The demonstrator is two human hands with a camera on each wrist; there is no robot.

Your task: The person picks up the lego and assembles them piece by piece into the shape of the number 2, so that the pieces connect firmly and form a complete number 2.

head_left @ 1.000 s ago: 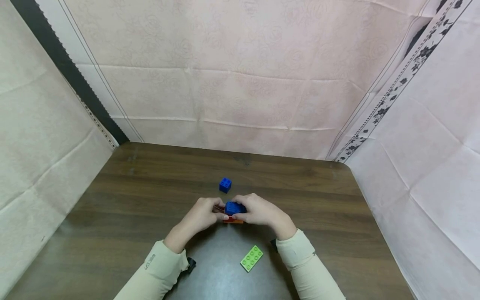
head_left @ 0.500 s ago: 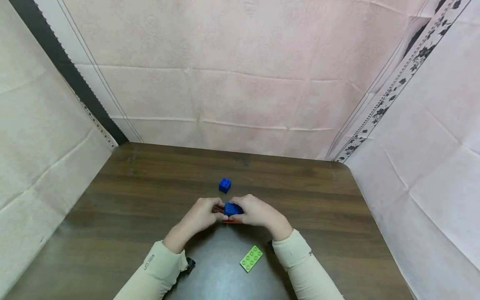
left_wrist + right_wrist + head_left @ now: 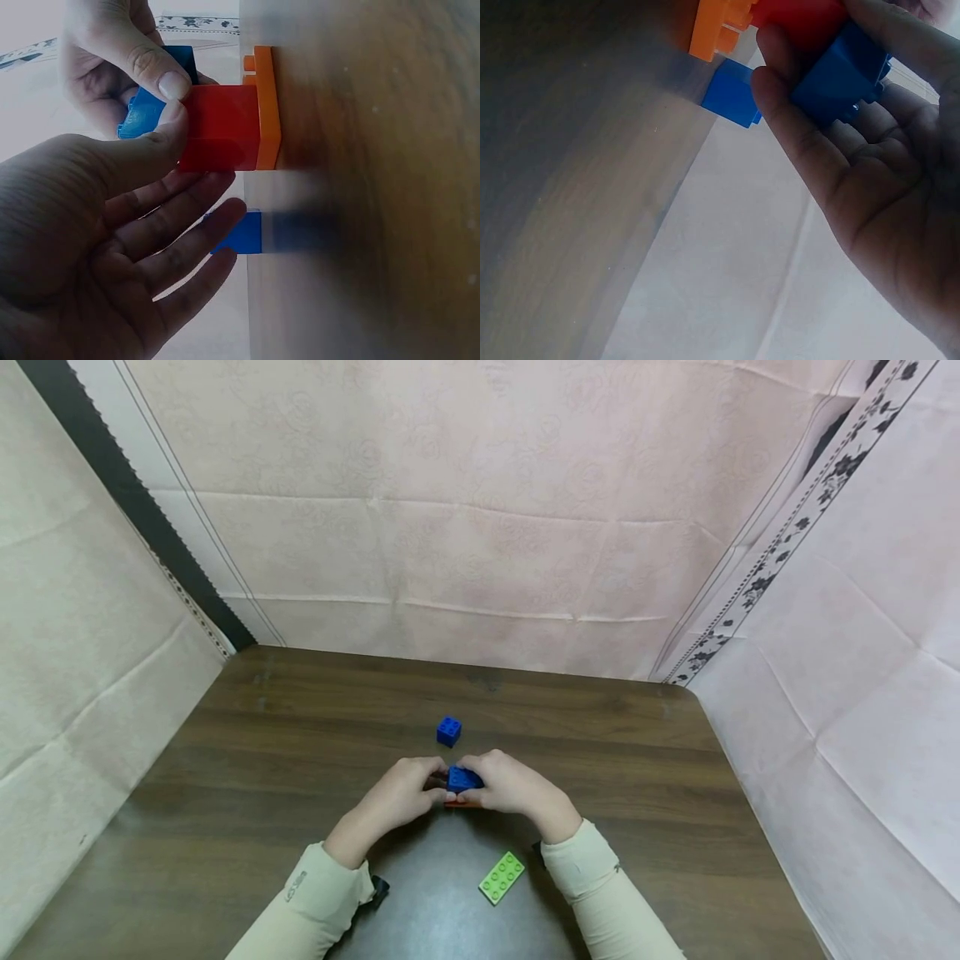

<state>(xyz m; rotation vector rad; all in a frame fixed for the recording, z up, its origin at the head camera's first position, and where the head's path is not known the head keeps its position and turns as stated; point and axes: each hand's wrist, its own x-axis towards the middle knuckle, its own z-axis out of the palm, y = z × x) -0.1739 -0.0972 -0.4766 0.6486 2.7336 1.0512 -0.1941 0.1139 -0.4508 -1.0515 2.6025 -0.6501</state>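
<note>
In the head view, my left hand (image 3: 401, 792) and right hand (image 3: 516, 785) meet over a small stack of toy building bricks near the table's middle. At its base lies a thin orange brick (image 3: 268, 109) with studs, flat on the table. On it stands a red brick (image 3: 220, 127), which my left thumb and fingers pinch from both sides. My right hand pinches a blue brick (image 3: 841, 79), tilted against the red brick's top; whether the two are joined I cannot tell. In the head view the fingers cover much of the stack.
A second blue brick (image 3: 449, 731) sits just beyond the hands on the wooden table (image 3: 300, 718). Nearer the person, between the forearms, lies a light green studded brick (image 3: 502, 878). Pale cloth (image 3: 465, 527) hangs behind the table and at both sides.
My right hand has shifted slightly left with the blue brick, toward the left hand. Less of the orange brick shows in the head view. The left hand has hardly moved.
</note>
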